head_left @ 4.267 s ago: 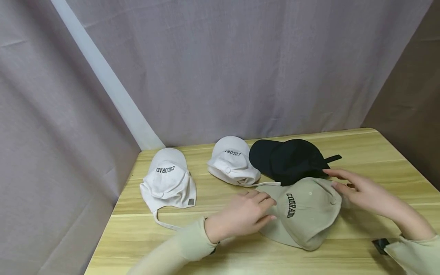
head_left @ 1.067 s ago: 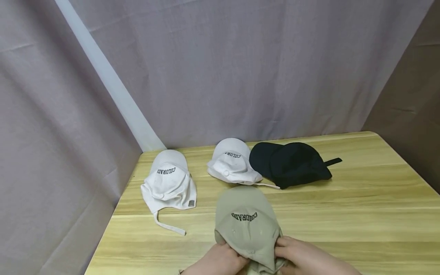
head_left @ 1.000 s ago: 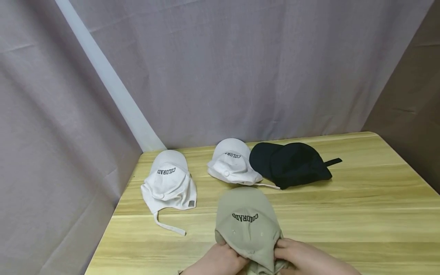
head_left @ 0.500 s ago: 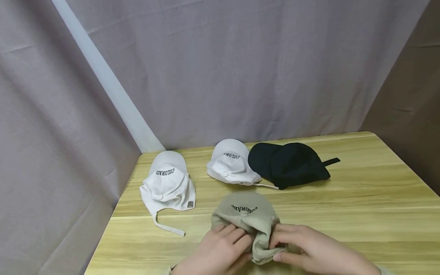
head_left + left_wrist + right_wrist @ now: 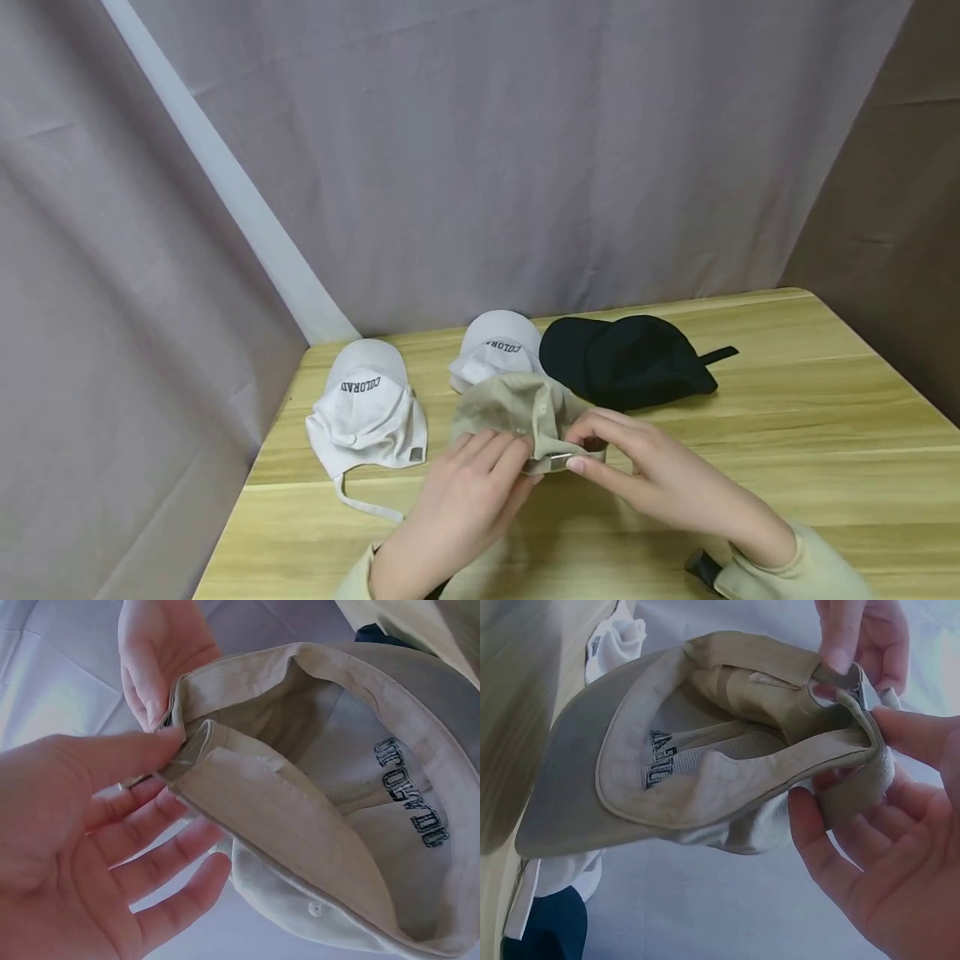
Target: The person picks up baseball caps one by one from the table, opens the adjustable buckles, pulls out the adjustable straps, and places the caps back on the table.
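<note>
A khaki baseball cap is held up over the table, its back strap and metal buckle turned toward me. My left hand pinches the cap's back edge left of the buckle. From the other side my right hand pinches the strap beside the buckle, between thumb and fingers. Both wrist views look into the cap's inside, where the sweatband and the reversed stitching of the lettering show. In the left wrist view, the left thumb lies on the strap end and the other fingers spread beneath.
A white cap with a loose strap lies at the table's left. Behind the khaki cap sit another white cap, partly hidden, and a black cap touching it. Grey curtains hang behind the wooden table.
The khaki cap first lay by the black cap, brim left. The hands took it, brought it front centre with brim away, then raised it and turned its back strap into view.
</note>
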### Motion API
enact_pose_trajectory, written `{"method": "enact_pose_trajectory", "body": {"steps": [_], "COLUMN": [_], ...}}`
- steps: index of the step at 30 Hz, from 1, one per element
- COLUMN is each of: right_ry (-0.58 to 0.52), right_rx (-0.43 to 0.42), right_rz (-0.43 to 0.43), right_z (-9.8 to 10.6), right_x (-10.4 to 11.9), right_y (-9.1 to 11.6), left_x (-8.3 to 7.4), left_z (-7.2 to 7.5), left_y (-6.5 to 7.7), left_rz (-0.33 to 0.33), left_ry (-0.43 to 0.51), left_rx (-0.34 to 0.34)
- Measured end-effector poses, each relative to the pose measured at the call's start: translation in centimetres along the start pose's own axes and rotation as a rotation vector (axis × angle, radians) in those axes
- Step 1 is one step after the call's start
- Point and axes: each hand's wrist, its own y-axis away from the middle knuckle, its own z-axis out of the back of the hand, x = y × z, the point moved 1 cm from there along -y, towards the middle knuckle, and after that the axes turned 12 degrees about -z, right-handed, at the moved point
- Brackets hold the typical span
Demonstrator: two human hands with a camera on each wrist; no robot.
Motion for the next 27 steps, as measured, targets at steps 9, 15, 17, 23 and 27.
{"method": "enact_pose_trajectory", "body": {"steps": [9,15,17,23,27], "right_ry": [-0.049,-0.109,-0.125,-0.127,-0.185], "right_rx": [-0.018,-0.06,-0.085,-0.244,-0.311], "right_rz": [-0.019,0.017,-0.01,-0.223,-0.406], "right_z": [-0.3,-0.5,-0.5,-0.6,-0.5], "right_x": [0.0,-0.3,-0.5,-1.3,-2.5], "right_y": [-0.9,-1.6,-1.9,-2.5,-2.0], "left_x": [0.7,1.2,1.4,2.5,3.2], "left_z": [-0.2,-0.6,-0.7,-1.7,-2.3], "left_y": [-0.3,-0.7,-0.9,-1.7,-1.9], "left_rz": [0.045,0.09,0.118,0.206,0.238], "left_ry": [0.023,0.037,0.058,0.1,0.095], "left_rx": [-0.06,-0.072,-0.073,-0.096,-0.143]}}
